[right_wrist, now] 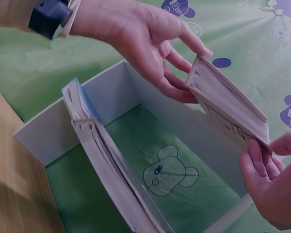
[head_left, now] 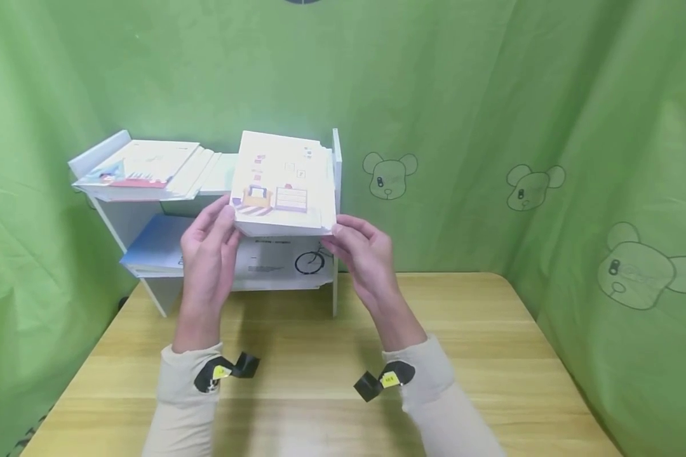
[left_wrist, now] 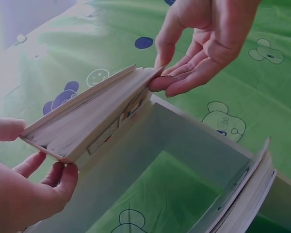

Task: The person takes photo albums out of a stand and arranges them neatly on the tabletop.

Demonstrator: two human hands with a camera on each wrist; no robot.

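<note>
Both hands hold a thick, pale-covered book (head_left: 282, 184) with small drawings of furniture on its front. It is tilted toward me at the right end of the upper shelf. My left hand (head_left: 208, 244) pinches its lower left corner, thumb on the cover and fingers beneath. At the lower right corner, my right hand (head_left: 368, 254) grips it the same way. In the left wrist view the book (left_wrist: 94, 116) spans between the left hand (left_wrist: 34, 187) and the right hand (left_wrist: 208, 43), its page edges fanned between the covers. In the right wrist view, the right hand (right_wrist: 276, 189) holds one end.
A white two-tier shelf (head_left: 336, 190) stands at the table's back left. More pale books (head_left: 148, 168) lie on its upper left. The lower tier carries a blue book (head_left: 157, 244) and a white book (head_left: 263, 270) with a bicycle picture. Green curtain surrounds the wooden table (head_left: 451, 330).
</note>
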